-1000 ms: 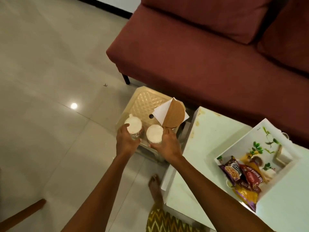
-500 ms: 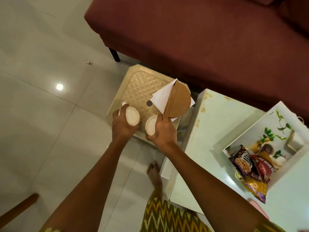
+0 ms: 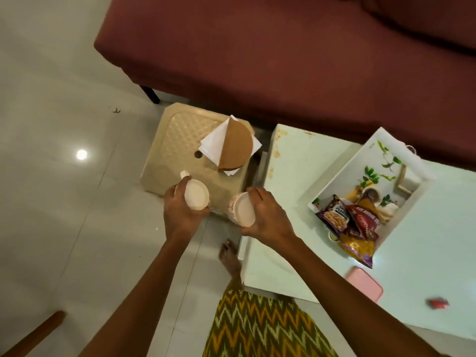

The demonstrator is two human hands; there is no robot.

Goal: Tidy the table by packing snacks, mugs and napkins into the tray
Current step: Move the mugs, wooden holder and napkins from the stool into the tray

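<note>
**Holding a mug in each hand**

Gripping one white mug (image 3: 197, 194) with my left hand (image 3: 180, 215), fingers wrapped around it, above the beige stool's (image 3: 177, 140) near edge. My right hand (image 3: 268, 219) clasps the second mug (image 3: 243, 212) beside the bench (image 3: 296, 161). Napkins (image 3: 219, 143) lie on the stool; snack packets (image 3: 347, 222) sit in the tray (image 3: 373, 143).

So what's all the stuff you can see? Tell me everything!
Mugs: two, white, one in each hand.
Napkins: a white stack, on the stool.
Round mat: one, brown, on the napkins.
Stool: one, beige, beside the table.
Table: one, pale.
Tray: one, white with leaves, on the table.
Snack packets: several, mixed colours, in the tray.
Sofa: one, maroon.
Left hand.
Right hand.
</note>
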